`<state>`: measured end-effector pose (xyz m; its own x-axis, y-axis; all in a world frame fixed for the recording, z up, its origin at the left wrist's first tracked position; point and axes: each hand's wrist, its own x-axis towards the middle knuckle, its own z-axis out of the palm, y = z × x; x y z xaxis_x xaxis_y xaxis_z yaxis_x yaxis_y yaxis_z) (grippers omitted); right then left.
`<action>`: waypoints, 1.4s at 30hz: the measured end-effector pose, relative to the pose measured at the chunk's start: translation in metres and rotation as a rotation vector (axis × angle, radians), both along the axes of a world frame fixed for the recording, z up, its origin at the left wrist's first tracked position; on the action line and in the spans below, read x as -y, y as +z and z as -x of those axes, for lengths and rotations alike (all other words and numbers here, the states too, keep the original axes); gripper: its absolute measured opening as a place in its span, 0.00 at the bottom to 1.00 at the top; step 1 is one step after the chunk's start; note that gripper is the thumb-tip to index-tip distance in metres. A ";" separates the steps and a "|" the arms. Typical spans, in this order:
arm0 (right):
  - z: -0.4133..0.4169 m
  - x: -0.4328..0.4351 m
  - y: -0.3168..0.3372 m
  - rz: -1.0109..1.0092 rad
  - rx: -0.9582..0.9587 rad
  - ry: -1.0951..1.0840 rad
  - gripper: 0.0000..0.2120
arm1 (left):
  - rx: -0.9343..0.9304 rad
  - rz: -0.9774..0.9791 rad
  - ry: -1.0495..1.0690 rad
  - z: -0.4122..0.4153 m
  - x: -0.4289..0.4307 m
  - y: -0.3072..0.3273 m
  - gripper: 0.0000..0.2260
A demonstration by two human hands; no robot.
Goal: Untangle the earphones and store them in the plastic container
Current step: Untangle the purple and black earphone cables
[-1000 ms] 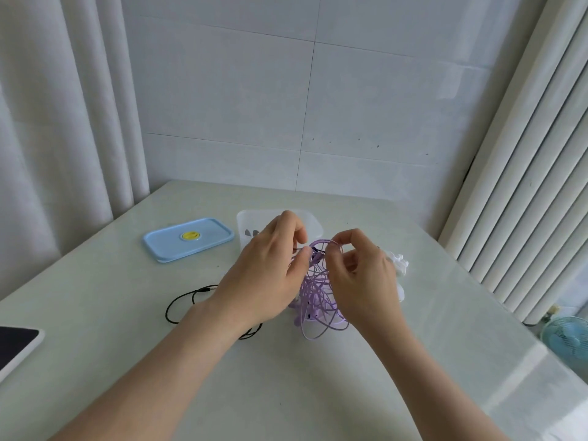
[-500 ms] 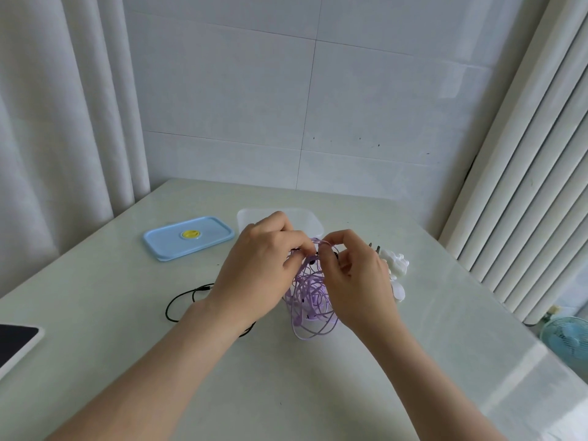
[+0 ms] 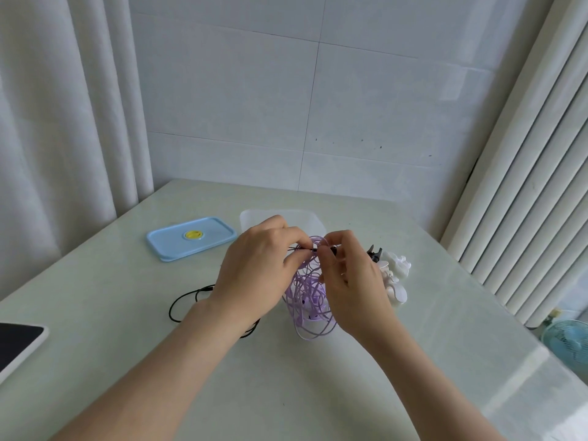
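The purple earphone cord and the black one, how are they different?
The thin purple earphone cord is bunched in many tangled loops, while the thin black earphone cord shows only a few loose loops. The purple cord is lifted and pinched between the left hand and right hand; most of the black cord lies flat on the pale table, left of the purple one. Both are thin and bendy.

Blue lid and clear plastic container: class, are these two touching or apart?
Apart. The head view shows a strip of bare table between the blue lid and the container to its right.
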<state>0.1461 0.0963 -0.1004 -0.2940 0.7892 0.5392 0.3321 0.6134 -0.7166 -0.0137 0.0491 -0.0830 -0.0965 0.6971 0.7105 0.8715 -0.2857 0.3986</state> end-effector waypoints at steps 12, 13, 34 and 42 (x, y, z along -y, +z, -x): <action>-0.006 0.000 0.008 0.012 -0.232 -0.173 0.09 | 0.557 0.232 -0.130 -0.013 -0.003 -0.001 0.03; -0.006 0.001 0.009 0.010 -0.221 -0.157 0.10 | 0.617 0.228 -0.132 -0.013 -0.003 0.000 0.03; -0.002 -0.002 0.006 0.021 -0.111 -0.204 0.06 | 0.687 0.315 -0.184 -0.008 -0.004 0.001 0.06; -0.004 -0.006 0.001 0.124 -0.145 -0.018 0.05 | 1.019 0.393 -0.299 -0.006 -0.003 0.008 0.06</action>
